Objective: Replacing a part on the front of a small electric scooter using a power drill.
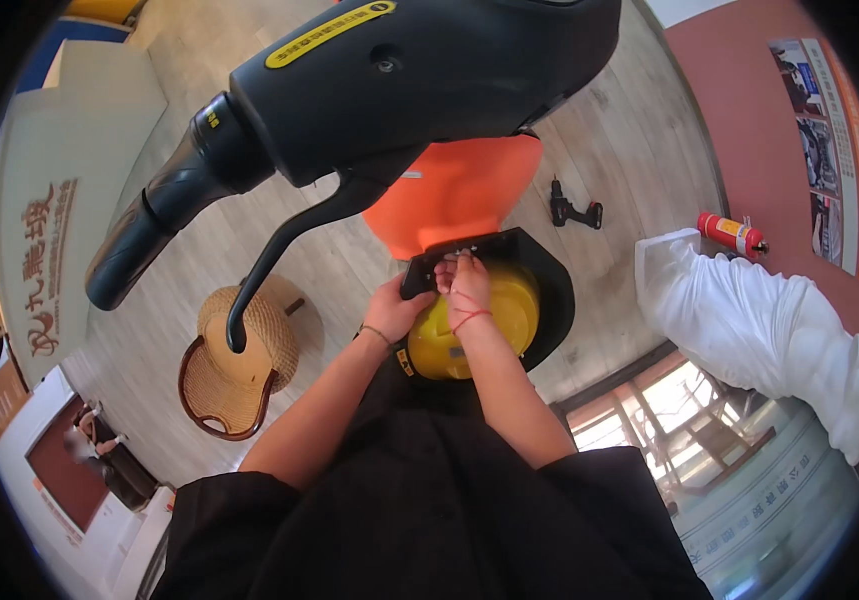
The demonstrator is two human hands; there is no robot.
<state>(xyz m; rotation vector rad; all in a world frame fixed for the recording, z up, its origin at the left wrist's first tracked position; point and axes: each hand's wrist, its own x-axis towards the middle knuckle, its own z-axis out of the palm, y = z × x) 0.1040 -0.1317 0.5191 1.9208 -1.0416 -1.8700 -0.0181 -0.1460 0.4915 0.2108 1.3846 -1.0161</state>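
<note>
Right now my left hand grips the black panel just below the orange body, right hand's fingers pinched on something too small to tell, which could slip onto the yellow part.

Perhaps showroom: scooter, wood floor

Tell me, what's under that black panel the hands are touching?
A yellow rounded part shows under the black panel. The left hand and right hand cover the panel's near edge, so what's beneath them is hidden.
</note>
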